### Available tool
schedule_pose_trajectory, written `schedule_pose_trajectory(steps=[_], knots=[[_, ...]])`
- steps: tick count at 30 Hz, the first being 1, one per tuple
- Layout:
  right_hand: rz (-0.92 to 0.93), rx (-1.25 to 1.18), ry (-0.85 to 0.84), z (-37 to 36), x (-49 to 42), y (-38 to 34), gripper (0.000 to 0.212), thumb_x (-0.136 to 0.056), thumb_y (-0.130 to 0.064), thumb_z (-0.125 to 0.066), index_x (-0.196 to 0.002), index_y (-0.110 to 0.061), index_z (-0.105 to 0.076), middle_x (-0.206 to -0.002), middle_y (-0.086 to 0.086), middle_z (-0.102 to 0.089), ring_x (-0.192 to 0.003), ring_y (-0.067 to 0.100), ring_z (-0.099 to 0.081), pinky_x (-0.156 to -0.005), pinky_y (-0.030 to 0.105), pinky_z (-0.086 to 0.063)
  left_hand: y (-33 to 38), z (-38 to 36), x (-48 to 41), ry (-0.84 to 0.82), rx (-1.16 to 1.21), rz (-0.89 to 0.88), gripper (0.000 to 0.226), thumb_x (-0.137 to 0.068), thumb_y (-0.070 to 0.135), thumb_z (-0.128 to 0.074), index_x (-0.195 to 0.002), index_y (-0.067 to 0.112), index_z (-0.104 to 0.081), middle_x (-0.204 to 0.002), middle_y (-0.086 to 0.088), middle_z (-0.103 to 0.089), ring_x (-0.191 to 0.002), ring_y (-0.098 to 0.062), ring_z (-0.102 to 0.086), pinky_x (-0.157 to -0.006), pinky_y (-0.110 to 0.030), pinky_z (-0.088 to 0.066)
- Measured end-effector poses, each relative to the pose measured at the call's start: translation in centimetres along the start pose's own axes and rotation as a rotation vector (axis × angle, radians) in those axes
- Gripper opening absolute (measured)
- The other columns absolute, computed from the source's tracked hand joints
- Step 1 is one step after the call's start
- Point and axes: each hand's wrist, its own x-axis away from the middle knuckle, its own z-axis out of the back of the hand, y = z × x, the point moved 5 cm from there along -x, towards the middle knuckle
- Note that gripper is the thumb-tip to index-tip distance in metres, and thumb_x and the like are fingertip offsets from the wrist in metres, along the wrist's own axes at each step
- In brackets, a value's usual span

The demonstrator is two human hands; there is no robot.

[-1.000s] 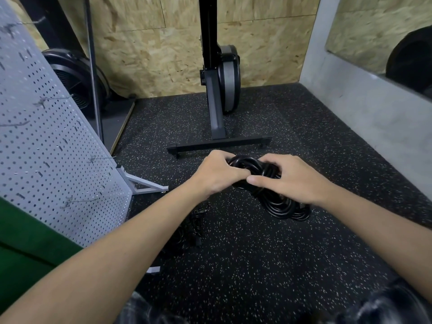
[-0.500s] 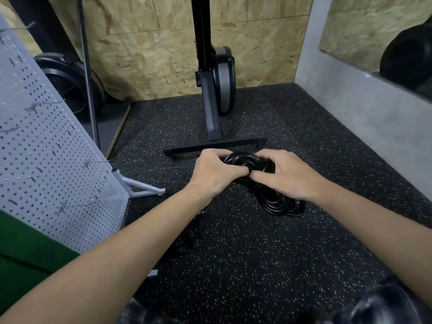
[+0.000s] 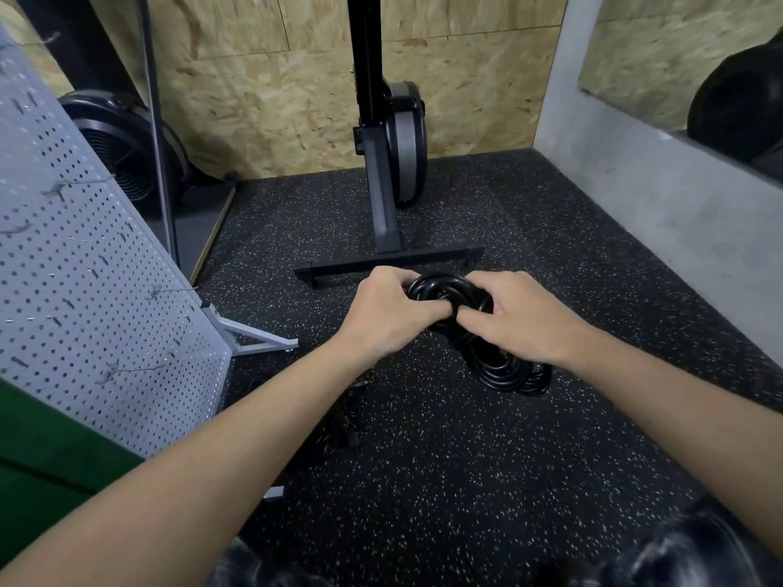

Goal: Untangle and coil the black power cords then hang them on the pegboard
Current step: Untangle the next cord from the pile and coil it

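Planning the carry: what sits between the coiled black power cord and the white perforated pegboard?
Head view: the left hand on the coiled black power cord, then speckled rubber floor and the white pegboard's metal foot.

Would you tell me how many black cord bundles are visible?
2. One coiled bundle is gripped by the left hand and right hand; one loose tangle lies on the floor beneath the left forearm, partly hidden.

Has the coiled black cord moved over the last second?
No. The coiled cord, gripped by the left hand and right hand, stays just in front of the stand's base bar, as before.
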Motion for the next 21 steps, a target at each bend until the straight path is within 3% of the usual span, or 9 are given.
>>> schedule_pose_trajectory(steps=[3,5,7,11,15,18,21], knots=[[-0.027,-0.026,-0.011,0.0,0.1,0.0,0.012,-0.095,-0.029,-0.065,-0.097,-0.02,-0.072,-0.075,-0.001,-0.072,-0.056,0.008,-0.06,-0.053,0.024,-0.046,0.2,0.2,-0.3,-0.037,0.02,-0.016,0.019,-0.066,0.038,-0.08,-0.073,0.021,-0.079,-0.066,0.0,-0.071,-0.06,-0.011,-0.057,-0.062,-0.039,-0.047],[-0.043,-0.042,-0.03,0.1,0.1,0.1,0.012,-0.095,-0.03,-0.064,-0.099,-0.021,-0.072,-0.072,-0.001,-0.072,-0.05,0.003,-0.055,-0.051,0.022,-0.043,0.2,0.4,-0.5,-0.049,0.042,-0.011,0.025,-0.064,0.038,-0.08,-0.078,0.017,-0.081,-0.081,-0.013,-0.076,-0.071,-0.015,-0.063,-0.077,-0.05,-0.057],[-0.057,-0.077,-0.054,0.1,0.1,0.1,0.011,-0.095,-0.03,-0.065,-0.1,-0.023,-0.071,-0.065,-0.004,-0.068,-0.047,0.001,-0.052,-0.048,0.02,-0.04,0.2,0.4,-0.4,-0.043,0.056,0.006,0.025,-0.064,0.035,-0.081,-0.079,0.015,-0.081,-0.084,-0.016,-0.076,-0.072,-0.015,-0.063,-0.076,-0.046,-0.058],[-0.085,-0.016,0.025,0.1,0.3,-0.3,0.006,-0.094,-0.027,-0.068,-0.1,-0.026,-0.07,-0.071,-0.007,-0.067,-0.056,0.003,-0.059,-0.053,0.022,-0.043,0.0,0.3,0.0,0.097,-0.068,0.009,0.017,-0.075,0.032,-0.083,-0.072,0.016,-0.078,-0.06,0.004,-0.068,-0.05,-0.002,-0.052,-0.05,-0.018,-0.039],[-0.089,0.003,0.084,-0.2,0.5,-0.9,0.009,-0.092,-0.022,-0.069,-0.101,-0.023,-0.07,-0.08,-0.004,-0.068,-0.07,0.009,-0.064,-0.057,0.022,-0.046,0.1,-0.1,-0.1,0.104,-0.096,0.003,0.015,-0.078,0.029,-0.083,-0.076,0.015,-0.077,-0.063,0.003,-0.069,-0.046,0.0,-0.05,-0.044,-0.015,-0.036],[-0.077,0.021,0.051,-0.5,0.5,-0.8,0.001,-0.092,-0.021,-0.067,-0.091,-0.021,-0.068,-0.075,-0.003,-0.067,-0.062,0.01,-0.06,-0.047,0.015,-0.039,0.0,-0.3,-0.4,0.077,-0.083,0.01,0.01,-0.077,0.024,-0.084,-0.078,0.019,-0.076,-0.062,0.008,-0.065,-0.047,0.0,-0.05,-0.044,-0.013,-0.035],[-0.071,0.033,0.001,-0.8,0.4,-0.7,0.01,-0.093,-0.022,-0.067,-0.083,-0.02,-0.066,-0.072,-0.003,-0.065,-0.057,0.011,-0.056,-0.044,0.016,-0.037,-0.2,-0.4,-0.5,0.041,-0.107,0.034,0.009,-0.076,0.025,-0.083,-0.079,0.019,-0.077,-0.066,0.004,-0.068,-0.054,-0.006,-0.054,-0.048,-0.018,-0.039]])
